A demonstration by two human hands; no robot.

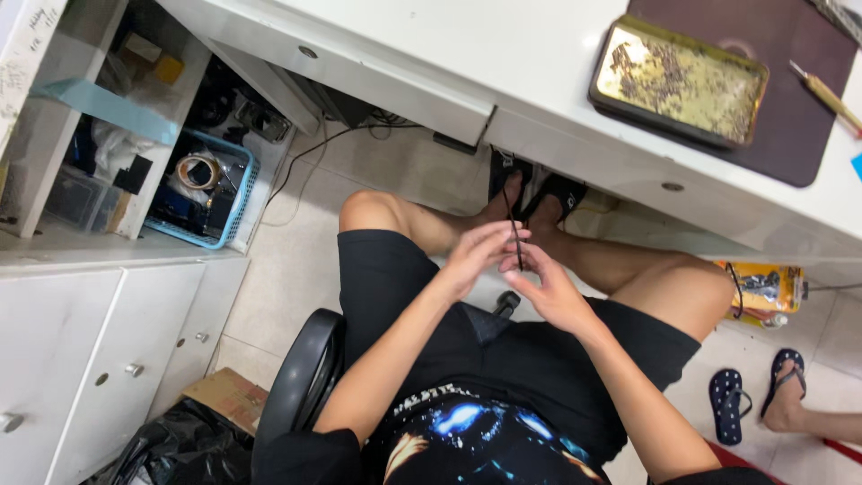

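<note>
Thin dark rod (pixel 515 235): upright, above the lap, centre of view. Left hand (pixel 473 256): fingertips pinched on its upper part. Right hand (pixel 549 289): fingers closed around its lower end. Far right on white desk (pixel 503 54): gold rectangular tin tray (pixel 680 81), dark mat (pixel 790 99).

White desk (pixel 503 54) runs over my knees, brass-coloured tarnished tray (pixel 680 81) sits on it, overlapping a dark maroon mat (pixel 799 126). Wooden-handled tool (pixel 826 94) lies on the mat's right side. To my left, blue plastic basket (pixel 235 193) in an open shelf, tape roll (pixel 199 171) inside it. White cabinet doors (pixel 99 350) below that. Black bin bag (pixel 184 445) and flattened cardboard (pixel 232 398) on the floor beside my chair's armrest (pixel 301 377). Right of me: yellow box (pixel 763 292), one loose dotted flip-flop (pixel 725 404), someone else's foot (pixel 790 395) in the other.
</note>
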